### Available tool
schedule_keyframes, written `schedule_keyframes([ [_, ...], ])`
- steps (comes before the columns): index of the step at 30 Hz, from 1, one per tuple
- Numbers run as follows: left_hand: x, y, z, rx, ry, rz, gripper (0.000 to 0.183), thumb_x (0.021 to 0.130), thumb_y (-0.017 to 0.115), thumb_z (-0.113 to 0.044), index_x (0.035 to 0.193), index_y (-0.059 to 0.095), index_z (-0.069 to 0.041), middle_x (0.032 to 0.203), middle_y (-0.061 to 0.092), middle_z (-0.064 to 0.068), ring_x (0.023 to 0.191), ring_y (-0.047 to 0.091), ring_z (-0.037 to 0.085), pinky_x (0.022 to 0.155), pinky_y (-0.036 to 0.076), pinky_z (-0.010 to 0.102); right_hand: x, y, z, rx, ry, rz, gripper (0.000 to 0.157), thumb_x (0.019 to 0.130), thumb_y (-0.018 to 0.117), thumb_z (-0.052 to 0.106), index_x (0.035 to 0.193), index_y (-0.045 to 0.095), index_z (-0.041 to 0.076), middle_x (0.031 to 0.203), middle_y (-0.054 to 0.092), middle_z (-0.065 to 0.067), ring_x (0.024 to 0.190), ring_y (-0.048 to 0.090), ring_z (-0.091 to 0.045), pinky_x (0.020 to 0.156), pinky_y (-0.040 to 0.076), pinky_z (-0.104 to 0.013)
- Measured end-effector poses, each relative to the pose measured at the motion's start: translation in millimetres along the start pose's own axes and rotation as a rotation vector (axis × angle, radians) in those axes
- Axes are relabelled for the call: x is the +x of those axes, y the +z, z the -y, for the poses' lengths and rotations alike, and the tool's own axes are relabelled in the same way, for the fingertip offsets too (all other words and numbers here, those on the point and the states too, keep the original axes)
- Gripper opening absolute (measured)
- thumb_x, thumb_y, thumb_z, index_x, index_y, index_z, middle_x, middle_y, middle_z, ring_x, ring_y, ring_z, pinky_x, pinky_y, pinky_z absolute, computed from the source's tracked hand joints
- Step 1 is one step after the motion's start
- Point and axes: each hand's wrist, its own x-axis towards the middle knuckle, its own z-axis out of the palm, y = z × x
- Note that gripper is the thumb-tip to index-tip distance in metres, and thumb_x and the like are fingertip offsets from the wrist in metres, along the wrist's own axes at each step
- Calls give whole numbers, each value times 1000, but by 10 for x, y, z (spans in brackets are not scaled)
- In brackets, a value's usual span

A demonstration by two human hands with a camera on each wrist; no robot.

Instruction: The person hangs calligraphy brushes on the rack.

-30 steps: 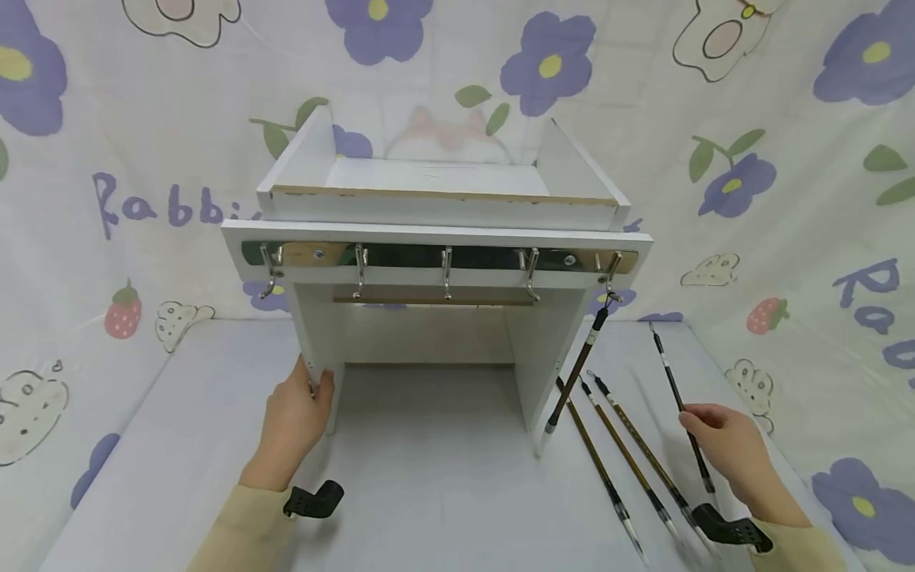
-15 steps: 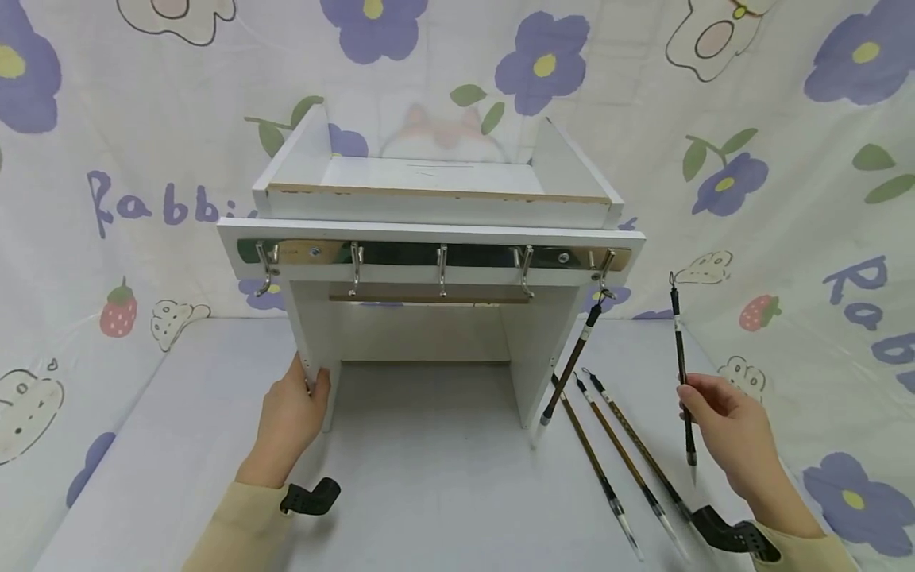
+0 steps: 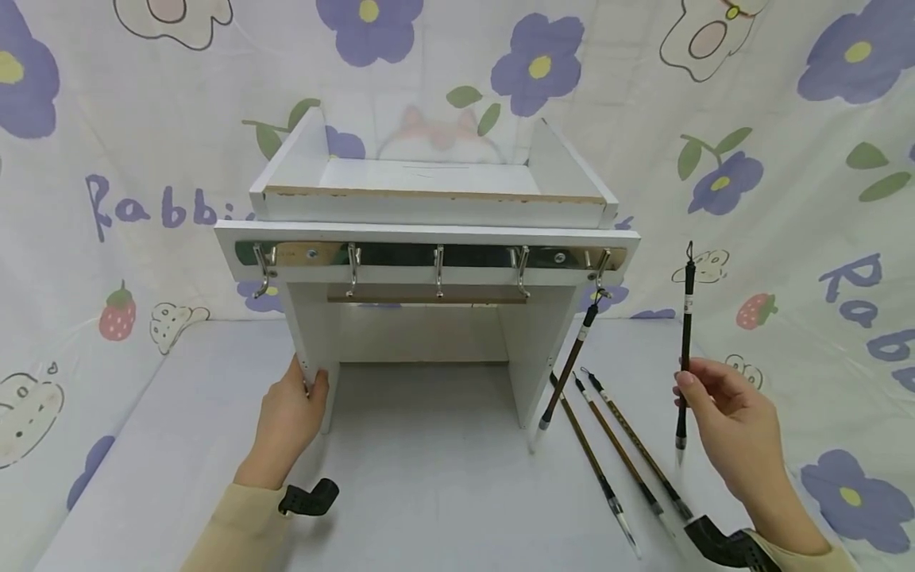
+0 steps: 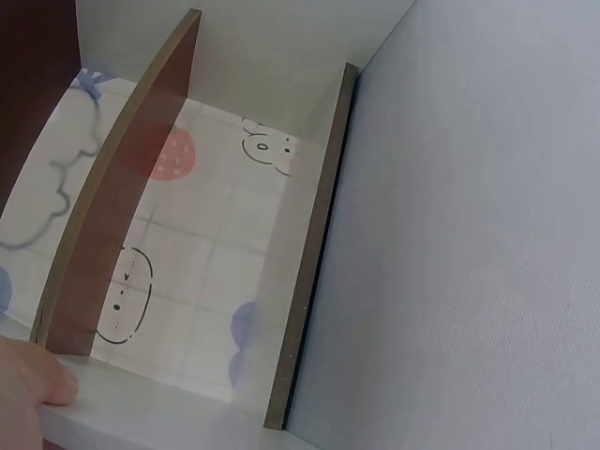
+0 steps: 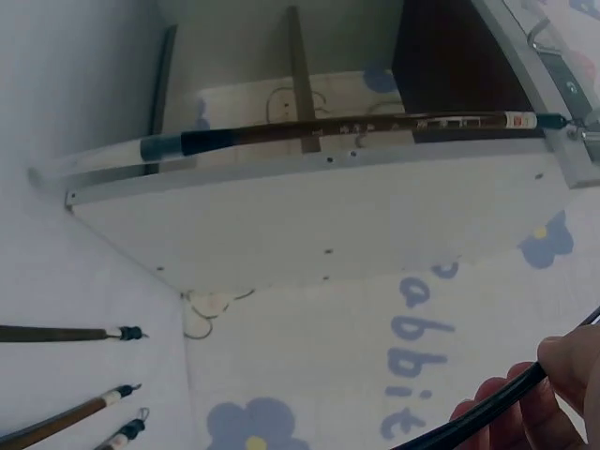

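Observation:
A white wooden rack (image 3: 429, 232) stands on the table, with a metal strip of several hooks (image 3: 439, 270) along its front. My left hand (image 3: 286, 421) grips the rack's left side panel, thumb on the inner face. My right hand (image 3: 739, 433) pinches a dark calligraphy brush (image 3: 687, 318) between thumb and fingers, upright, loop at the top and capped tip down. From the rightmost hook another calligraphy brush (image 3: 572, 365) hangs by its loop, leaning, its clear cap low by the right panel. In the right wrist view the held brush (image 5: 478, 412) crosses the lower right corner.
Several more brushes (image 3: 632, 437) lie side by side on the white table (image 3: 429, 492), right of the rack. An open tray-like shelf (image 3: 436, 208) tops the rack. Behind everything hangs a printed cloth (image 3: 629, 119). Black cameras (image 3: 309, 498) are strapped to both wrists.
My right hand has raised the dark brush off the table, turning it from slanted to upright with its loop higher. The left hand keeps its grip on the panel.

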Motion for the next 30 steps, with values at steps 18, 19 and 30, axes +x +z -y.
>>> schedule_keyframes([
  [18, -8, -13, 1, -2, -1, 10, 40, 101, 47, -20, 133, 41, 3, 112, 60, 35, 89, 65, 47, 64, 53, 52, -138, 155, 344, 263, -307, 138, 23, 86, 57, -20, 109, 59, -15, 95, 69, -6, 82, 65, -13, 74, 51, -19],
  [19, -8, -12, 3, -3, 0, 10, 40, 101, 47, -20, 133, 41, 3, 111, 61, 35, 89, 65, 47, 64, 53, 52, -144, 168, 362, 260, -329, 141, 23, 86, 57, -20, 108, 60, -14, 95, 69, -8, 82, 65, -13, 74, 51, -19],
  [30, -7, -10, -7, 1, -2, 12, 41, 101, 47, -20, 134, 40, 4, 113, 60, 36, 91, 64, 48, 66, 53, 54, -204, 313, 486, 28, -456, 208, 34, 80, 67, -17, 108, 68, 2, 95, 68, -4, 84, 61, -8, 77, 48, -14],
])
